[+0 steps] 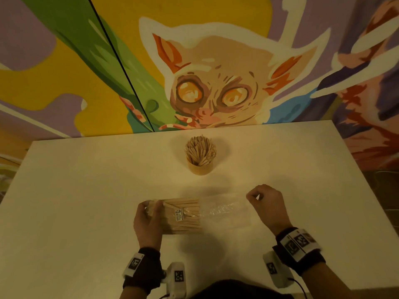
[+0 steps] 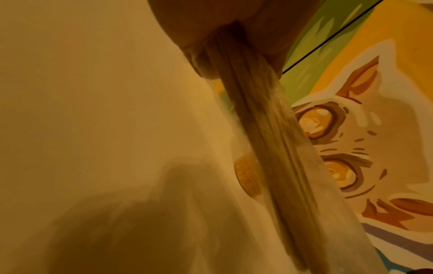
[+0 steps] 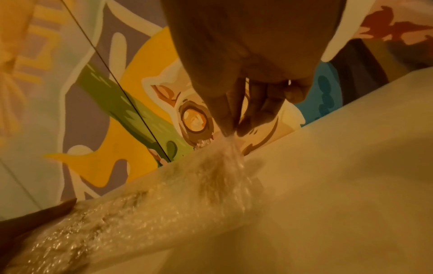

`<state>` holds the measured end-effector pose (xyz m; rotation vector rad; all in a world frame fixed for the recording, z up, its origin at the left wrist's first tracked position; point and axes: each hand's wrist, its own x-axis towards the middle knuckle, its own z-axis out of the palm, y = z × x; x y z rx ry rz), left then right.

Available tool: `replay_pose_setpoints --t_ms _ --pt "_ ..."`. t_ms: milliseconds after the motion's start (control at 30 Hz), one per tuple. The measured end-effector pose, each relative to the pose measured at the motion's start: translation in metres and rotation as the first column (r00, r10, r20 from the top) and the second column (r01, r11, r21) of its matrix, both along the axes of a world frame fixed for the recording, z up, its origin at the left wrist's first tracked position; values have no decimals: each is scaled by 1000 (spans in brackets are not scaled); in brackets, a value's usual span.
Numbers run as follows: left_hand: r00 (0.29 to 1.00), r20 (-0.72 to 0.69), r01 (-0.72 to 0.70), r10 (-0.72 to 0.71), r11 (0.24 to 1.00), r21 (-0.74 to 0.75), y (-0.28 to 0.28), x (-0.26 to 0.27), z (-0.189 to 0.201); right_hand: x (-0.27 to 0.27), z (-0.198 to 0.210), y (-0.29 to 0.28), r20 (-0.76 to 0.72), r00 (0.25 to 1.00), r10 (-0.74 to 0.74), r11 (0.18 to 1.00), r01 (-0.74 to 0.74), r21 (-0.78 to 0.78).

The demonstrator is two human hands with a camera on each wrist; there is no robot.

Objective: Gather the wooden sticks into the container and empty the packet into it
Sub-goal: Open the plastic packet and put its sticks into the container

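Note:
A clear plastic packet (image 1: 194, 214) of wooden sticks lies sideways near the front of the white table (image 1: 86, 201), a small printed label on it. My left hand (image 1: 149, 214) grips its left end, where the sticks (image 2: 269, 139) are bunched. My right hand (image 1: 257, 196) pinches the empty, crinkled right end (image 3: 232, 148) of the packet between thumb and fingers. Farther back at the middle stands a round wooden container (image 1: 199, 164), packed with upright wooden sticks (image 1: 200, 151). In the left wrist view the container (image 2: 247, 178) shows partly behind the packet.
A wall with a colourful painted animal mural (image 1: 216, 87) rises right behind the table's far edge. The table's right edge (image 1: 367, 180) runs diagonally near my right arm.

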<state>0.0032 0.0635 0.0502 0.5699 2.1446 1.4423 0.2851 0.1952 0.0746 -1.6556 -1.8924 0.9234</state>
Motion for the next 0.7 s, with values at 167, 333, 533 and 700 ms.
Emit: replay_pose_setpoints --t_ms 167,333,533,700 --pt "998 57 -8 6 999 34 1 1 5 -3 13 1 -441 890 -113 926 -66 -372" --pt "980 194 -53 47 998 24 -2 -5 0 -6 27 -1 -667 668 -330 782 -203 -590" --pt "959 282 -44 23 997 67 0 -4 3 -4 31 -10 -593 741 -314 617 -315 -721" --pt "955 296 4 -29 996 85 3 4 7 -16 35 -23 -459 882 108 662 -409 -628"
